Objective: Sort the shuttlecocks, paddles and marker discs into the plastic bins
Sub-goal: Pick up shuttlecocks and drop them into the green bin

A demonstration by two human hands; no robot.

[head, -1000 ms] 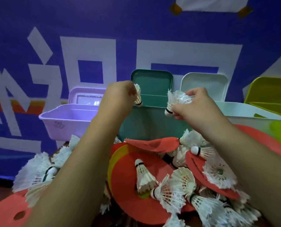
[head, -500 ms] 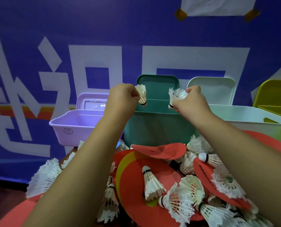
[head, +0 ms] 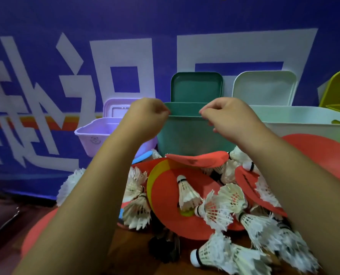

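At green bin (head: 185,135) rim: left hand (head: 147,114) fisted; right hand (head: 226,116) fingers curled

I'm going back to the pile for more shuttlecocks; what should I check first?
1. Left hand and right hand empty: no shuttlecock shows, but the palms are hidden: cannot tell.
2. Teal bin open: ok.
3. Room inside the teal bin: interior hidden: cannot tell.
4. Purple bin and white bin open: ok.
5. Shuttlecock free to take: one lies loose on the orange disc: ok.
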